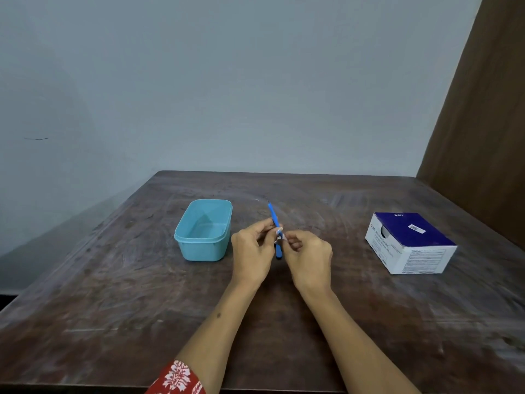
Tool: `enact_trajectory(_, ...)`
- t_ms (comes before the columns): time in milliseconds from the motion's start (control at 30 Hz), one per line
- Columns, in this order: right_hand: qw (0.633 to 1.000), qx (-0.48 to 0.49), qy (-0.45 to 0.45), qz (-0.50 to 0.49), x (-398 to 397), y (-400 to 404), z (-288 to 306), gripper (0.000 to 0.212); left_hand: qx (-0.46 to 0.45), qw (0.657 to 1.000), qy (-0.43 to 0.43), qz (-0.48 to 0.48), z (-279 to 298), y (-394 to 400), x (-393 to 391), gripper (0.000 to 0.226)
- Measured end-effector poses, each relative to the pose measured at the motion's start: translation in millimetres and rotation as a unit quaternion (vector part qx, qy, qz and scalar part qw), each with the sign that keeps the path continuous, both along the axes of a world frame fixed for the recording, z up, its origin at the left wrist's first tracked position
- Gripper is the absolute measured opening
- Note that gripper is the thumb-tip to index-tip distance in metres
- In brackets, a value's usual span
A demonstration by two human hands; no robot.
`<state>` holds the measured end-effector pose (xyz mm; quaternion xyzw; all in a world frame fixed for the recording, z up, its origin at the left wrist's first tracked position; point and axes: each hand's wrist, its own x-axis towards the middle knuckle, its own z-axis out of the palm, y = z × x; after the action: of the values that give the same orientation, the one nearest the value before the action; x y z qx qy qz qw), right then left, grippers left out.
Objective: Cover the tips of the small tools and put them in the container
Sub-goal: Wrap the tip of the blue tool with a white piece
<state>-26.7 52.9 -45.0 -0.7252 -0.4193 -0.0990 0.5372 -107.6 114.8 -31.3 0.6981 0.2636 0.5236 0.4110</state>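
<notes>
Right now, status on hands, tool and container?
Both hands on the blue tool: left hand holds it, right hand pinches near its middle. Teal container open, nothing seen inside. Path to it unobstructed.

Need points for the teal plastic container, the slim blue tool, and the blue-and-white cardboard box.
teal plastic container (181, 237): head view, on its near-left rim.
slim blue tool (273, 214): head view, on the shaft above the fingers.
blue-and-white cardboard box (412, 227): head view, on its dark blue top face.
</notes>
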Motion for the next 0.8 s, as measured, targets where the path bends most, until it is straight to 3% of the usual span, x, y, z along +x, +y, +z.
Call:
enact_trajectory(267, 0.998, 0.045, 0.028, 0.031, 2.0, 0.3, 1.0, 0.014, 0.023, 1.000, -0.003, 0.020, -0.1, 0.0, -0.8, 0.017)
enact_trajectory(400, 0.992, 0.115, 0.032, 0.030, 2.4, -2.9, 6.3, 0.023, 0.051, 0.997, 0.013, 0.060, -0.8, 3.4, -0.9, 0.020)
enact_trajectory(533, 0.980, 0.185, 0.061, 0.045, -2.1, -5.9, 13.6, 0.022, 0.086, 0.994, 0.059, 0.018, -0.6, -1.3, -2.5, 0.026)
enact_trajectory(800, 0.981, 0.173, -0.012, 0.086, -6.3, -2.6, 7.9, 0.024, 0.106, 0.991, 0.076, 0.027, 3.2, -4.1, -5.3, 0.026)
